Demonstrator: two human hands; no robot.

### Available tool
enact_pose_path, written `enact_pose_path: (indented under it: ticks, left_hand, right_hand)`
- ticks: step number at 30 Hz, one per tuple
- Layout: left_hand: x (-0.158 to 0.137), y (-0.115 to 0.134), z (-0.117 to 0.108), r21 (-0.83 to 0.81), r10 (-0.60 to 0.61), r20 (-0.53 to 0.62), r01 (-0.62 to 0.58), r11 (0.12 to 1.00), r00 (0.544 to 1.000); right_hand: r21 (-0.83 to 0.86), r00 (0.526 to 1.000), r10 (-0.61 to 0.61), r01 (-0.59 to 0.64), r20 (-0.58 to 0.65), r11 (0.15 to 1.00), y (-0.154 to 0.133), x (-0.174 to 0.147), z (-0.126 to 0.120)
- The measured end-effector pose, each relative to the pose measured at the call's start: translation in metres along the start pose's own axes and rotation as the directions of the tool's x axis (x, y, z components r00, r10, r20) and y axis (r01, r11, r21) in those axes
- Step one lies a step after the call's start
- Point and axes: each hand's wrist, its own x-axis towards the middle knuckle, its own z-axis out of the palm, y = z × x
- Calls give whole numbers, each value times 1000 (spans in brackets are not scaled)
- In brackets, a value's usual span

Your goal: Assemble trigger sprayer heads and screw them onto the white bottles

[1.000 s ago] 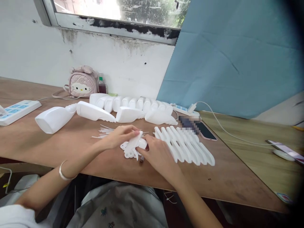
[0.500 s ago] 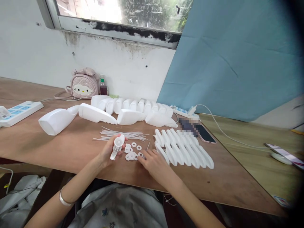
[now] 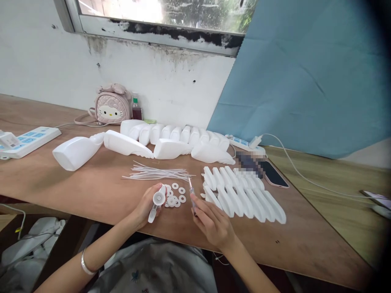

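My left hand [image 3: 146,205] is closed around a white plastic nozzle-like part [image 3: 158,198], its round cup facing up and a narrow arm pointing down toward me. In my right hand [image 3: 215,226] a small screwdriver [image 3: 192,190] is gripped by its clear handle, the thin metal tip pointing up and away, apart from the white part. Several flat white ring washers [image 3: 182,198] lie between the two hands. Just beyond them is a loose bundle of thin white tubes [image 3: 155,176]. Two rows of curved white plastic pieces [image 3: 259,203] lie right of my right hand.
White plastic bottles [image 3: 77,152] lie across the back of the table [image 3: 100,191]. Behind are a pink bag [image 3: 110,103] and a small bottle [image 3: 136,109]. A power strip [image 3: 33,142] lies at left, a phone [image 3: 275,175] at right. A cable crosses the right side.
My right hand has lifted from beside the washers and moved right, and the screwdriver now shows upright in it. My left hand has shifted slightly right and toward me with the white part.
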Motion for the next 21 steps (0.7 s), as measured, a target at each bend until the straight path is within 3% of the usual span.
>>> enact_pose_path:
  ticks: [3, 7, 11, 15, 21]
  left_hand:
    - [-1, -1, 2, 30, 15, -27, -15, 999, 1000]
    - [-3, 0, 3, 50, 3, -50, -1, 999, 999]
    - [-4, 0, 3, 16, 15, -43, -15, 1000, 999]
    - [-6, 0, 1, -35, 115, -30, -116, 993, 993]
    - [-12, 1, 3, 84, 199, 7, -199, 976, 980]
  right_hand:
    - [58, 999, -4, 7, -54, 998, -3, -9, 11]
    - [65, 1000, -23, 22, 4, 998, -9, -10, 18]
    - [-124, 992, 70, -57, 108, 991, -11, -7, 19]
    - [-294, 960, 186, -120, 209, 948, -11, -7, 22]
    - [-381, 922, 270, -152, 278, 912, -12, -6, 24]
